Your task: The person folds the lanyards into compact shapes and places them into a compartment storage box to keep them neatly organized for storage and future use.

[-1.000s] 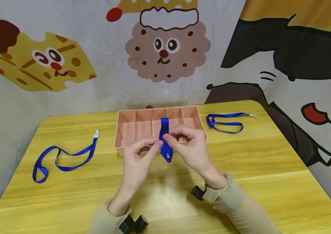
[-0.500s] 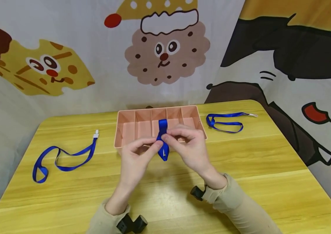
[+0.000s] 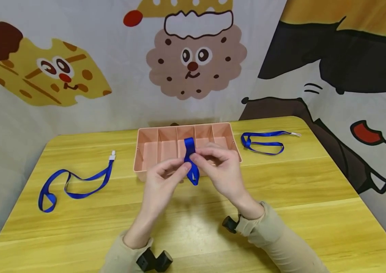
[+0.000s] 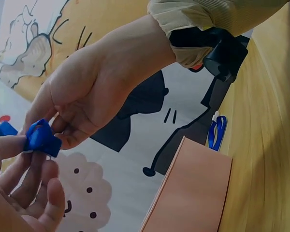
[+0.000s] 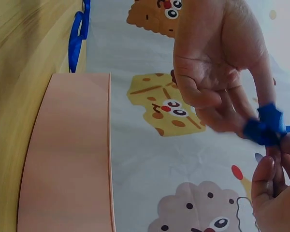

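Observation:
Between my two hands a blue lanyard (image 3: 193,174), gathered into a short folded bundle, is held up in front of the pink box. My left hand (image 3: 160,185) pinches it from the left with thumb and forefinger. From the other side my right hand (image 3: 225,172) pinches it at the same spot, thumb toward me. One loop of strap points up above the fingertips and another hangs below. In the left wrist view the bunched blue strap (image 4: 42,139) shows wrapped around itself between the fingers. The right wrist view shows the same strap (image 5: 268,128), slightly blurred.
Behind the hands stands a pink box (image 3: 146,151) with several compartments. A loose blue lanyard (image 3: 85,195) with a white clip lies left on the wooden table (image 3: 94,235). Another blue lanyard (image 3: 264,144) lies right of the box. A cartoon-printed cloth (image 3: 118,113) hangs behind.
Both hands stay at nearly the same place, pinching the lanyard throughout. The lanyard bundle has shifted and turned slightly between the fingertips, and its lower loop hangs a little shorter.

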Demonstrator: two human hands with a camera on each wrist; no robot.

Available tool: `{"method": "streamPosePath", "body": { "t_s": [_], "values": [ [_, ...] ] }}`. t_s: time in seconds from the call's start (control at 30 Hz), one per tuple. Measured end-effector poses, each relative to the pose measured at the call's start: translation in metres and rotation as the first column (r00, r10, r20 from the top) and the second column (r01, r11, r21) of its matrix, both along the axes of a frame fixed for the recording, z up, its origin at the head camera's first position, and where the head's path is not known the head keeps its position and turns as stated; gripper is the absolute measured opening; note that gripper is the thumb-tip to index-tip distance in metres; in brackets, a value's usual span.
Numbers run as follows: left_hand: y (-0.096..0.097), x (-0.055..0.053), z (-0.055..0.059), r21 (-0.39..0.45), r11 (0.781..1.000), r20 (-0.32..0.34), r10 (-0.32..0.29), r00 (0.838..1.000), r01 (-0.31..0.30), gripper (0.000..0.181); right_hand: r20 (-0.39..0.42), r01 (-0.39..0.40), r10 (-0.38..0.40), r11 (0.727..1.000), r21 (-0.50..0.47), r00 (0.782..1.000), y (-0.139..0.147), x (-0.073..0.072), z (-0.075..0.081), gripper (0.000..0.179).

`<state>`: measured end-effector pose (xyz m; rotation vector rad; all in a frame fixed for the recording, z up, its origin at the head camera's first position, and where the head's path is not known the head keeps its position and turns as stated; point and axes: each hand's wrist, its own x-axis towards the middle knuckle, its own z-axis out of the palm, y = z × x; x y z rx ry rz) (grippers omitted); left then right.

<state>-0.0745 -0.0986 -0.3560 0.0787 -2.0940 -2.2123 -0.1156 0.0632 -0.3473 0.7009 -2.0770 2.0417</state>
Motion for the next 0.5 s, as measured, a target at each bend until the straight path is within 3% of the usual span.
{"method": "streamPosePath", "body": {
  "t_s": [0.23, 0.5],
  "values": [
    [-0.0006, 0.0003, 0.0012, -0.034, 0.999, -0.019, -0.002, 1.0, 0.001, 0.016, -0.045, -0.003, 0.002, 1.0, -0.026, 0.999, -0.001, -0.0006, -0.0016, 0.012],
    [0.0006, 0.0021, 0.0019, -0.071, 0.997, -0.034, -0.008, 0.999, 0.005, 0.015, 0.028, 0.014, -0.014, 1.0, 0.004, 1.0, 0.0019, -0.0016, 0.0031, 0.012]
  ]
}}
